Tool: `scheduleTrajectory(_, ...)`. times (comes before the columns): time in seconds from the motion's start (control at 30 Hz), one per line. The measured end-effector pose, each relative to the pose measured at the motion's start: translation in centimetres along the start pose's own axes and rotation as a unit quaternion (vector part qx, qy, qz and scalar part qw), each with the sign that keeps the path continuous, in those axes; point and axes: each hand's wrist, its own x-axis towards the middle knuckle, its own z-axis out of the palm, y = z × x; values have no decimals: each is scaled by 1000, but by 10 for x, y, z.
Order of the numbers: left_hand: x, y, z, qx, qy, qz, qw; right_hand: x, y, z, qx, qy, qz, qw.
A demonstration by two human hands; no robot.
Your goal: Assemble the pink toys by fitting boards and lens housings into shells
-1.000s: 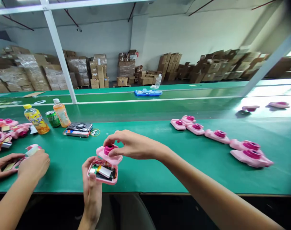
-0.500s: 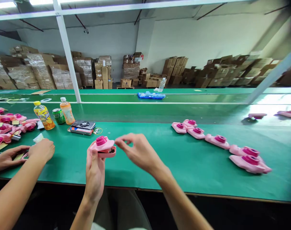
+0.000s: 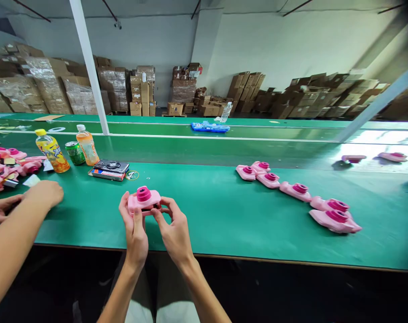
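Note:
Above the green table's front part, a pink camera-shaped casing (image 3: 144,199) with a magenta lens ring faces up, a dark gap showing between its upper and lower parts. Its left side is gripped by my left hand (image 3: 136,233), thumb in front. At its right end, my right hand (image 3: 173,229) pinches the casing with thumb and fingers. A row of similar pink casings (image 3: 298,190) lies on the table to the right. More pink casings (image 3: 32,166) are piled at the far left.
At the left, a co-worker's hands (image 3: 44,195) work near the pile. Behind are a yellow-capped bottle (image 3: 53,152), a green can (image 3: 75,153), an orange bottle (image 3: 87,146) and a boxed black device (image 3: 110,169). A blue tray (image 3: 210,128) sits farther back.
My right hand has moved left and down onto the casing's right end. The gap between the casing's parts looks narrower. The view has shifted slightly, and the co-worker's hands have moved left.

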Motion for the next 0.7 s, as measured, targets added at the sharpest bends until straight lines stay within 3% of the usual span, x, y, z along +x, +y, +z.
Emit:
scheduleTrajectory(0.33,1,4,11,-94,10,-62,994,-1,2,-1,-68,31,42,996)
scheduleTrajectory(0.47,-3,8,15,-130,27,-82,988,-4,-2,-1,-138,24,-18,990)
scheduleTrajectory(0.57,-6,11,16,-121,23,-70,990,-5,-1,-2,-129,-5,-65,990)
scheduleTrajectory(0.7,-7,7,16,-100,24,-61,993,-6,8,-1,-80,21,-53,995)
